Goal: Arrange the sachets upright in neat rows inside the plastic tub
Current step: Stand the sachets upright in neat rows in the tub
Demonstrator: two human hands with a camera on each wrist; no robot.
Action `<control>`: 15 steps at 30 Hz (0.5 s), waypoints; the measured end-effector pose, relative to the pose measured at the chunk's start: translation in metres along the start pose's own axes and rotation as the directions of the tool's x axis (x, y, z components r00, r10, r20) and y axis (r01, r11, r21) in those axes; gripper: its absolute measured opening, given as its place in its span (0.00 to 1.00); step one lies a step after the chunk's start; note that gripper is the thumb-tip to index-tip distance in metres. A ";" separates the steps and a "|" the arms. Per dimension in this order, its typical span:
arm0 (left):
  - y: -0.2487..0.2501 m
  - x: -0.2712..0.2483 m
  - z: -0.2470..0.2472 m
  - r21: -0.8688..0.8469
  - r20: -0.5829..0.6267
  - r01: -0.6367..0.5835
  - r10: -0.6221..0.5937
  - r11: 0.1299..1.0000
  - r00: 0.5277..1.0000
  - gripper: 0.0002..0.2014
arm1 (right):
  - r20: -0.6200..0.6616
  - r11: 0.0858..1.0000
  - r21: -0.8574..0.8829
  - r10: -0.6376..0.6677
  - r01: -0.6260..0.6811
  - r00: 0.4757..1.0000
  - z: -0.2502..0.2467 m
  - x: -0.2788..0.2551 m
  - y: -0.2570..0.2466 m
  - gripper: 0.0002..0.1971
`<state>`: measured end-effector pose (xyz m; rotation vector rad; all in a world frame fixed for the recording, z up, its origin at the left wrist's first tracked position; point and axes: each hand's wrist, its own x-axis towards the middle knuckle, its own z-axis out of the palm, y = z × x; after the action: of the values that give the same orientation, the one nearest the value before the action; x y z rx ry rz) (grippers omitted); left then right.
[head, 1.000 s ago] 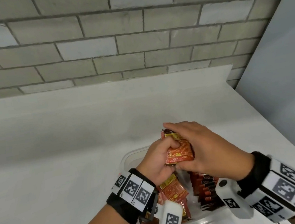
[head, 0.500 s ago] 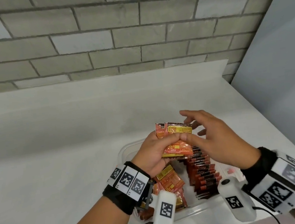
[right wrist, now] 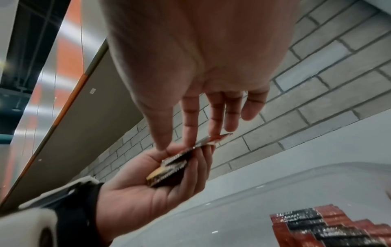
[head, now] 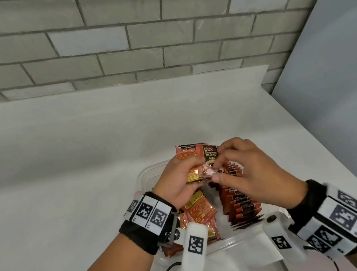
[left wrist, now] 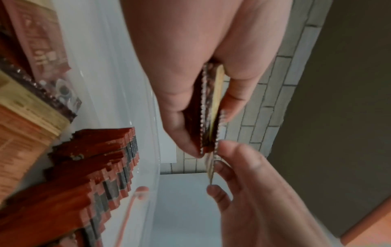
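Above the clear plastic tub (head: 144,176), my left hand (head: 186,170) grips a small stack of red and gold sachets (head: 189,156) upright. My right hand (head: 219,169) pinches the front sachet (head: 211,155), black-faced with coffee print, between thumb and forefinger. In the left wrist view the stack's serrated edges (left wrist: 208,107) sit between my left thumb and fingers, with the right fingertips (left wrist: 230,150) at its end. In the right wrist view the front sachet (right wrist: 213,138) pokes out beyond the stack (right wrist: 169,168). A row of upright sachets (head: 237,200) fills the tub's right side.
Loose orange sachets (head: 199,209) lie in a heap in the tub's left side, under my left wrist. The tub stands on a white table (head: 65,171) against a grey brick wall (head: 138,39). The table's right edge (head: 333,161) runs close by the tub.
My right hand, open beside the stack half a second ago, now pinches the front sachet, whose black face now shows. Both hands sit slightly nearer the tub.
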<state>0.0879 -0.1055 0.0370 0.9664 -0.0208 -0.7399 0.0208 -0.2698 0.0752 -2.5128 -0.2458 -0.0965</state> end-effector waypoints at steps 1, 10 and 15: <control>0.000 0.000 -0.001 0.035 0.000 -0.010 0.010 0.999 1.000 0.11 | -0.015 1.000 0.004 0.010 -0.010 1.000 -0.001 0.000 0.001 0.09; -0.006 -0.001 0.014 0.191 0.089 -0.021 0.004 0.981 0.996 0.09 | 0.157 0.945 0.192 0.236 -0.264 0.959 -0.031 0.003 0.010 0.16; -0.008 0.006 0.009 0.167 -0.040 0.034 -0.028 0.985 0.999 0.12 | 0.369 0.963 0.062 0.222 -0.262 0.903 -0.042 -0.022 0.026 0.09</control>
<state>0.0844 -0.1181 0.0342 1.1434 -0.0355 -0.7570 0.0037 -0.3185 0.0912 -2.4132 -0.0780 0.4697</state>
